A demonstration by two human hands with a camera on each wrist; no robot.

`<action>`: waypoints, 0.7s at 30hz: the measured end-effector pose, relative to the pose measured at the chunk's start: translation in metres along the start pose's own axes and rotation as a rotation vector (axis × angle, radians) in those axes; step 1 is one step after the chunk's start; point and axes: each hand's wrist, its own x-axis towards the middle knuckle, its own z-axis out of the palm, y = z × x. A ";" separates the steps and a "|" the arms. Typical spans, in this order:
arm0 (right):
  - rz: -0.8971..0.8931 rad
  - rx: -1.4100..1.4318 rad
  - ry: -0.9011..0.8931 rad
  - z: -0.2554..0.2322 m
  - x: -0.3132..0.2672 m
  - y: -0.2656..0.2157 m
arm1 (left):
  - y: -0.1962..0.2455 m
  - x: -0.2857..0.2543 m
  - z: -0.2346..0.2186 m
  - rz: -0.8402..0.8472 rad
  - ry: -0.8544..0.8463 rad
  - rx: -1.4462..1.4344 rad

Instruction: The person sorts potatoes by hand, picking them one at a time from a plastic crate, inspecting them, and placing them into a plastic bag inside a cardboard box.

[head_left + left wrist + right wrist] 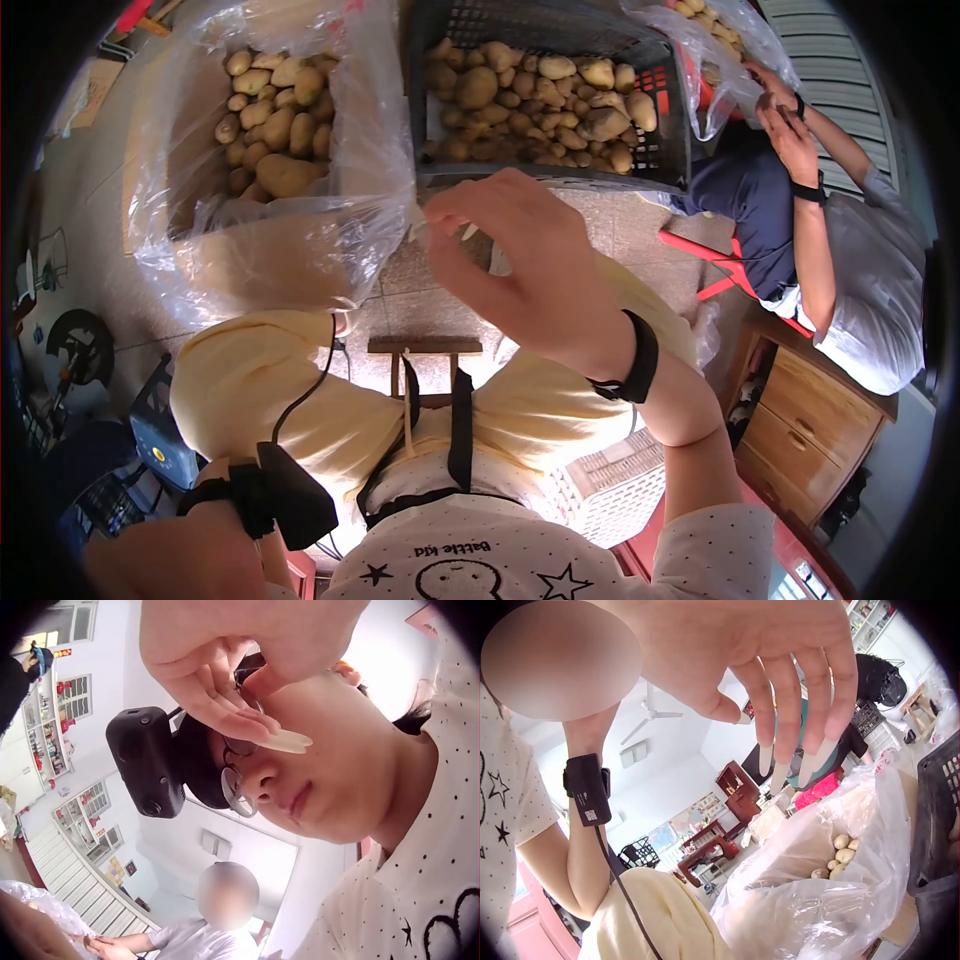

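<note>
My right hand (pixel 520 260) hovers over my lap, near the front edge of the black crate (pixel 560 178), its long-nailed fingers loosely bent with nothing between them. In the right wrist view these fingers (pixel 784 705) hang apart, pointing down. My left hand (pixel 247 645) is raised beside my face, fingers bent in front of the glasses (pixel 238 791); I cannot tell whether it grips them. Potatoes (pixel 550 110) fill much of the crate. To its left, more potatoes (pixel 285 120) lie in a box lined with a clear plastic bag (pixel 375 170).
At the right sits another person (pixel 870 270), hands at a plastic bag of potatoes (pixel 715 30). A wooden cabinet (pixel 815 425) stands behind that person. Between my legs is a small wooden stool (pixel 425 347). A white basket (pixel 610 480) stands beside my seat.
</note>
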 end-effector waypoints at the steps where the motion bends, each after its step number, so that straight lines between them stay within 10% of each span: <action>1: 0.004 -0.009 0.001 0.000 0.000 0.001 | -0.003 0.003 0.003 -0.017 -0.011 0.018; 15: 0.036 -0.099 -0.042 -0.004 0.001 0.012 | -0.004 0.017 -0.007 -0.078 -0.243 0.197; 21: 0.368 -0.145 0.048 -0.052 0.022 0.093 | -0.068 -0.009 -0.015 0.186 0.001 0.312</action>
